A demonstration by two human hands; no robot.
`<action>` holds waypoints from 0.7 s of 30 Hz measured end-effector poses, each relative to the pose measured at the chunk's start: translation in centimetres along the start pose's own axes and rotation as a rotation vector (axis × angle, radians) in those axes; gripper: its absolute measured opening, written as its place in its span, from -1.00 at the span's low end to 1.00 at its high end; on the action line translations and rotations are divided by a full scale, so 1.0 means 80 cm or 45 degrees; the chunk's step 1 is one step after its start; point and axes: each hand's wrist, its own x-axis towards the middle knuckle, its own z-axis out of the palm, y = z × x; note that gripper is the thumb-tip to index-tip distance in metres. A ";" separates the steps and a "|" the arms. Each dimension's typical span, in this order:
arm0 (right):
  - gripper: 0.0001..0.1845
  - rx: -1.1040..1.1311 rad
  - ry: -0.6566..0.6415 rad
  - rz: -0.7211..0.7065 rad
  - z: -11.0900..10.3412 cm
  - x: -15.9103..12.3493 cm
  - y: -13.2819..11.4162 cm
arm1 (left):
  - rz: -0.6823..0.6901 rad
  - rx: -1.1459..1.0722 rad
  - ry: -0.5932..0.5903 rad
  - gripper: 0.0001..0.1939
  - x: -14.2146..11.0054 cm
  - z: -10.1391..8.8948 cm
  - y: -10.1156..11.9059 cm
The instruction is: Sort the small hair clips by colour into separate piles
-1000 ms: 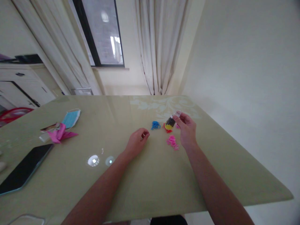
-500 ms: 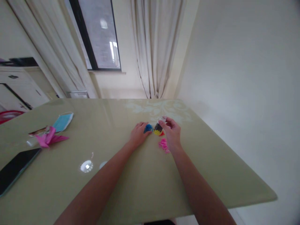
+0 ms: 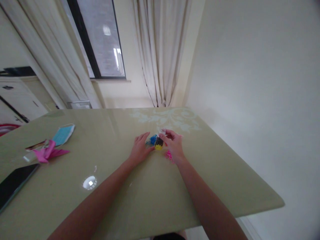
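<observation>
My right hand (image 3: 173, 145) pinches the top of a small clear plastic bag (image 3: 159, 142). Dark pieces fill its middle and yellow ones its lower end. To its left lies a blue bundle of thin strands (image 3: 153, 139). My left hand (image 3: 140, 148) rests on the table beside that bundle, fingers and thumb apart, the thumb tip near the bag's lower end. Below the bag, a bright pink bundle (image 3: 169, 154) shows, partly hidden by my right hand. A bit of red peeks out behind the right fingers. The pieces are too small to name surely.
The glossy green table (image 3: 140, 203) runs up to a wall (image 3: 250, 100) on the right. At the left lie a pink folded paper shape (image 3: 48, 152), a blue face mask (image 3: 63, 134) and a dark phone (image 3: 16, 181). Curtains (image 3: 162, 60) hang behind.
My right hand has moved left with the bag, closer to the blue bundle. My left fingers have come off the blue bundle and spread. The whole view has shifted slightly.
</observation>
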 end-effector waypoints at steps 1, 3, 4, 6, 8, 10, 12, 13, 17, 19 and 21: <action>-0.52 -0.015 -0.058 -0.019 0.004 -0.004 0.000 | 0.019 -0.002 0.008 -0.18 -0.012 -0.009 0.000; -0.56 -0.071 -0.171 -0.073 0.012 -0.014 0.000 | 0.056 -0.040 0.000 -0.11 -0.039 -0.027 0.000; -0.56 -0.106 -0.218 -0.104 0.016 -0.020 0.000 | 0.084 -0.073 -0.035 -0.11 -0.051 -0.036 0.001; -0.55 -0.162 -0.290 -0.149 0.025 -0.032 0.000 | 0.077 -0.167 -0.060 -0.12 -0.069 -0.049 0.004; -0.55 -0.172 -0.368 -0.169 0.032 -0.043 0.000 | 0.013 -0.293 -0.049 -0.25 -0.075 -0.055 0.008; -0.55 -0.148 -0.472 -0.164 0.033 -0.048 -0.001 | -0.027 -0.397 -0.057 -0.47 -0.070 -0.056 0.011; -0.55 -0.146 -0.515 -0.162 0.027 -0.045 -0.002 | -0.060 -0.443 -0.028 -0.60 -0.060 -0.057 0.008; -0.56 -0.166 -0.488 -0.166 0.021 -0.040 -0.002 | -0.090 -0.445 0.017 -0.62 -0.055 -0.057 0.004; -0.64 -0.486 -0.206 -0.288 -0.008 -0.013 0.006 | -0.234 -0.391 0.209 -0.56 -0.039 -0.059 -0.023; -0.70 -0.774 -0.201 -0.365 -0.016 0.002 0.011 | -0.252 -0.351 0.267 -0.56 -0.036 -0.057 -0.035; -0.78 -1.081 -0.310 -0.419 -0.014 0.015 0.014 | -0.236 -0.318 0.307 -0.57 -0.035 -0.053 -0.041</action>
